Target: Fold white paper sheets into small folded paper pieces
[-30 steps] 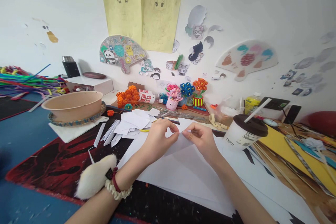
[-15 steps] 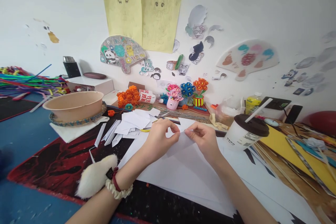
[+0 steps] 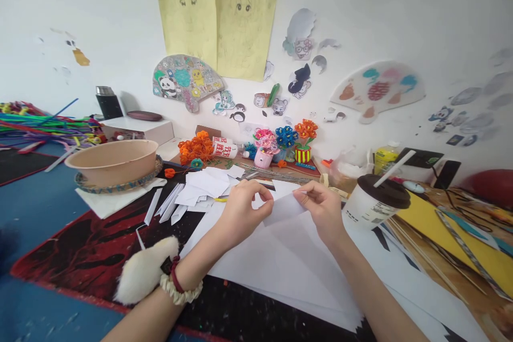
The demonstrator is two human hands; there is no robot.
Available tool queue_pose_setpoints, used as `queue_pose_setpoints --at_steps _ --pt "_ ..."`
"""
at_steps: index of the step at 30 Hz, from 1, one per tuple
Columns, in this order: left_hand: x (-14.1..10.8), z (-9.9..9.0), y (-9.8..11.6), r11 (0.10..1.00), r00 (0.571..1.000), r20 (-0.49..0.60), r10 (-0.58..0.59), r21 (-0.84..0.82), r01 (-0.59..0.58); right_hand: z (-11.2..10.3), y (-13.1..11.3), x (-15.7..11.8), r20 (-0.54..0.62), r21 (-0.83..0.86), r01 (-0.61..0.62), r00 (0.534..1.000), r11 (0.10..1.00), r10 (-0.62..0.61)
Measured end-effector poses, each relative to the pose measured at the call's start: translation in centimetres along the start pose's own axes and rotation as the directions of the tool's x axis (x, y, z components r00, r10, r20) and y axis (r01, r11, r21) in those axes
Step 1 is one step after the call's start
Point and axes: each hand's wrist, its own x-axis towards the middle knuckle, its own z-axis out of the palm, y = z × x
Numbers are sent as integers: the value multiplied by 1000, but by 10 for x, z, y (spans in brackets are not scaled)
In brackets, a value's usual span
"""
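Observation:
A small piece of white paper (image 3: 284, 209) is held up between my two hands, over large white sheets (image 3: 276, 267) lying on the black and red mat. My left hand (image 3: 248, 208) pinches its left edge between thumb and forefinger. At its upper right corner, my right hand (image 3: 320, 206) grips it the same way. Just left of my left hand lies a heap of cut white paper pieces (image 3: 206, 184), with several folded strips (image 3: 170, 203) beside it. A yellow-handled tool (image 3: 220, 200) shows partly under the heap.
A lidded drink cup with a straw (image 3: 374, 203) stands right of my right hand. A beige basin (image 3: 114, 163) is at the left, a fluffy white object (image 3: 146, 272) by my left wrist. Pipe-cleaner flowers (image 3: 286, 139) line the wall.
My right hand has moved a little to the right, and the small paper's right end has shifted with it. My left hand has barely moved.

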Motion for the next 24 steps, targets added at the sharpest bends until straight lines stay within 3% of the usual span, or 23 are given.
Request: queue_pose_setpoints --at_steps 9,11,14,18,24 --pt "1 -3 -2 999 999 -34 -20 27 21 -20 5 13 -249 -26 60 966 998 -64" --pt "0 -4 -1 999 998 -67 -18 43 21 -18 4 12 -220 -74 73 971 995 -88" --pt "0 -6 1 996 994 -107 -1 86 10 -9 2 6 -86 -132 61 994 989 -73" --pt "0 -4 3 995 998 -64 6 104 1 4 -1 -3 102 -178 62 994 982 -44" --pt "-1 2 1 999 1000 10 6 50 -7 8 -4 -6 151 -171 93 986 981 -67"
